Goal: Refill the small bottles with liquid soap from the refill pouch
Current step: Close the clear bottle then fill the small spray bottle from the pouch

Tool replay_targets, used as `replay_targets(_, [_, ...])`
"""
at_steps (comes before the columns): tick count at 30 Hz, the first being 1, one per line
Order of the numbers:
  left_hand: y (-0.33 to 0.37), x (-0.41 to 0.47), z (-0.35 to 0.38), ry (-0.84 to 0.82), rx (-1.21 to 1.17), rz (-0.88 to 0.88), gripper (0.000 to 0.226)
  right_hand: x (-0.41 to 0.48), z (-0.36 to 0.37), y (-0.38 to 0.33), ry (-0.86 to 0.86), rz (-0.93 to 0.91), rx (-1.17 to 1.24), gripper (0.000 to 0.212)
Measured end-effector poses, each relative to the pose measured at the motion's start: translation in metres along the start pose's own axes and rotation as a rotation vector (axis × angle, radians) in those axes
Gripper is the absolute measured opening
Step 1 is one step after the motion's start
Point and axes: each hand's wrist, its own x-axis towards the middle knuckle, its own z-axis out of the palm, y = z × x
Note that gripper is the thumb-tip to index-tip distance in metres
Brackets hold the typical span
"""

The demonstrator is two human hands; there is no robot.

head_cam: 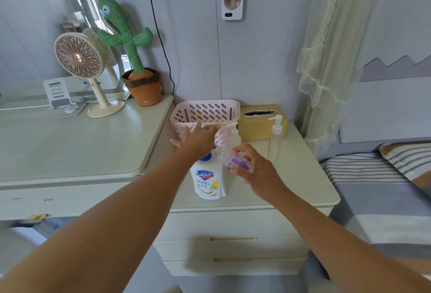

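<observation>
Basically gripping a small purple-printed bottle tilted in the right hand at 3 o'clock of the standing refill pouch, probably readying it for filling, left hand spread loose above the pouch's cap, grasping nothing.

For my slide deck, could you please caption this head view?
Right hand grips a small purple-printed bottle beside the Safeguard refill pouch; left hand reaches, fingers spread, toward the pink basket.

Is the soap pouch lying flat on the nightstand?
No, the pouch stands upright on the nightstand, its blue cap on top just under the left hand.
</observation>
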Motion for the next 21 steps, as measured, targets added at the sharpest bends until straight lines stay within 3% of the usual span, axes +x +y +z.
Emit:
replay_targets(12, [-0.004, 0.011, -0.004, -0.009, -0.033, 0.002, 0.060, 0.002, 0.000, -0.002, 0.010, -0.012, 0.025, 0.039])
replay_targets(17, [-0.006, 0.011, 0.008, 0.013, 0.019, 0.005, 0.046, 0.001, 0.003, 0.003, -0.004, 0.003, 0.016, 0.039])
replay_targets(21, [-0.002, 0.010, 0.001, -0.019, -0.016, -0.005, 0.050, 0.001, 0.001, 0.001, 0.003, 0.004, 0.025, 0.040])
